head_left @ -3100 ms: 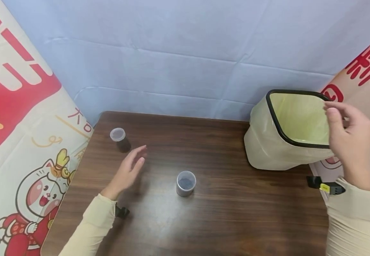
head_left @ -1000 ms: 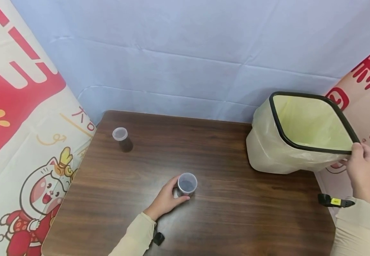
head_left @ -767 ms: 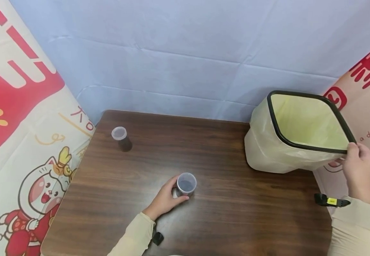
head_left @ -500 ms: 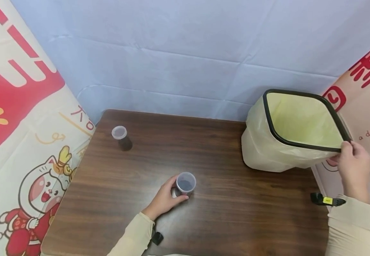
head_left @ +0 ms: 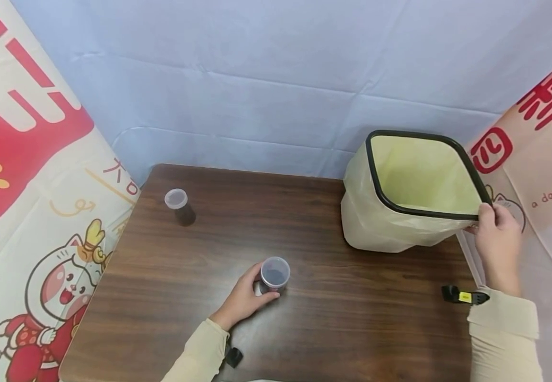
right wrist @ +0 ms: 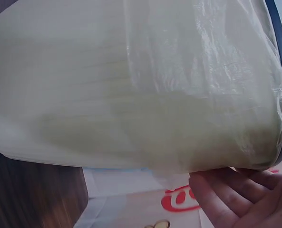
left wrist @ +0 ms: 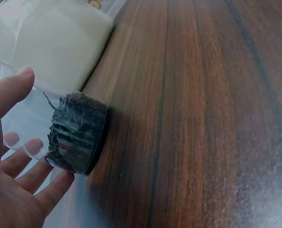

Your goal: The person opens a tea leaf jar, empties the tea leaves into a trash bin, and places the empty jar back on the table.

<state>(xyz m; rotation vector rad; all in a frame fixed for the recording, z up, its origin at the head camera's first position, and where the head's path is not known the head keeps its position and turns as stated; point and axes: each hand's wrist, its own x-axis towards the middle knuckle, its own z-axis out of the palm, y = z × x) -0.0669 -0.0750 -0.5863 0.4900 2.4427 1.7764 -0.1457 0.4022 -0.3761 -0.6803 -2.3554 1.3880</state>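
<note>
My left hand (head_left: 244,300) curls round a clear plastic jar (head_left: 274,275) near the middle of the table, thumb on its near side and fingers on its far side. Dark, dry shreds like tea leaves (left wrist: 74,128) fill the bottom of that jar in the left wrist view. At the right, my right hand (head_left: 498,241) grips the black rim of a trash bin (head_left: 376,223), thumb on top and fingers beneath. A thin pale-yellow bag (head_left: 424,175) lines the bin. The right wrist view shows the fingers (right wrist: 226,194) along the underside of its wall.
A second clear jar (head_left: 179,206) with dark contents and a whitish top stands at the table's back left. The brown wooden table (head_left: 199,244) has a pale blue cloth (head_left: 238,95) behind it and printed banners (head_left: 51,254) at both sides. Something white peeks in at the bottom edge.
My left hand has gone from beside the back-left jar to the middle jar and gripped it. My right hand has taken hold of the bin's rim, and the bin has shifted left.
</note>
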